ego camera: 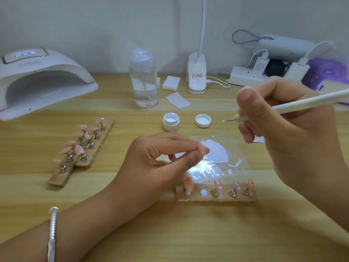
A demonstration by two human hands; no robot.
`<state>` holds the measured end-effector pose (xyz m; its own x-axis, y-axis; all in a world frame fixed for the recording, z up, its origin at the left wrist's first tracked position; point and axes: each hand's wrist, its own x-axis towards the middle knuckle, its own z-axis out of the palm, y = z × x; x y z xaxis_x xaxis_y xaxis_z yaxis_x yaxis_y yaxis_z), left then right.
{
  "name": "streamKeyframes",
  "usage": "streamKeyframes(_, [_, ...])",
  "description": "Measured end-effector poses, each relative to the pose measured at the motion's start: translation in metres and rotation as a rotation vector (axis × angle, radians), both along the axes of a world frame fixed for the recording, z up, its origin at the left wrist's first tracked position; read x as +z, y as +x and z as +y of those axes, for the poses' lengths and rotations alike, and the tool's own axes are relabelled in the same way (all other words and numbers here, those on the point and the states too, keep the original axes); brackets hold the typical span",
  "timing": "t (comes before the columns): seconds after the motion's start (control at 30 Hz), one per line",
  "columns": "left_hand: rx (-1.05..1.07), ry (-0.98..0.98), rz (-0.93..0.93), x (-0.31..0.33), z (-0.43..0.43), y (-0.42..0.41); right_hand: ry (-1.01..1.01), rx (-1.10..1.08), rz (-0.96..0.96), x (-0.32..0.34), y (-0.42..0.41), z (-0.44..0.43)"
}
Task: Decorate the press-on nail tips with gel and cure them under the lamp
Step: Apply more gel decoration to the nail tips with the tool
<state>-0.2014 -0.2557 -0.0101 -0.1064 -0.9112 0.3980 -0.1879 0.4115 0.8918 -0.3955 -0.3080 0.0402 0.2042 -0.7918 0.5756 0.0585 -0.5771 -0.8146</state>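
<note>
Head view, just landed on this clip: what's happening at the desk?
A person is dotting press-on nail tips with white gel. The left hand pinches a pink nail tip, already bearing a white dot, above a gel-smeared plastic sheet. The right hand holds a dotting pen, its point loaded with gel, near the open gel jar. On the near wooden holder three tips are dotted, one plain, one spot empty. The curing lamp stands at left.

l grip [153, 159] pinched; r grip [283, 127] curled, raised.
</note>
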Motion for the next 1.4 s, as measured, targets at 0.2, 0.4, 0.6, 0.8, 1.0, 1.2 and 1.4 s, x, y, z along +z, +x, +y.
streamKeyframes(0.2, [0.173,0.008,-0.046,0.004,0.001,-0.001,0.091,0.022,0.239,0.010,0.004,-0.021])
streamKeyframes(0.4, [0.368,0.032,-0.081,0.004,-0.007,0.011,0.056,-0.014,0.480,0.016,0.032,-0.069])
streamKeyframes(0.6, [0.361,0.118,-0.082,0.001,-0.023,0.027,-0.001,0.008,0.626,0.000,0.071,-0.096])
streamKeyframes(0.8, [0.378,0.156,-0.112,-0.003,-0.025,0.028,-0.055,-0.003,0.655,-0.008,0.078,-0.100])
streamKeyframes(1.0, [0.374,0.152,-0.136,-0.003,-0.026,0.028,-0.065,-0.002,0.674,-0.008,0.078,-0.098])
streamKeyframes(1.2, [0.374,0.142,-0.152,-0.002,-0.024,0.027,-0.077,0.011,0.688,-0.006,0.077,-0.099])
streamKeyframes(1.4, [0.405,0.124,-0.193,-0.002,-0.024,0.027,-0.101,-0.018,0.422,0.002,0.070,-0.098])
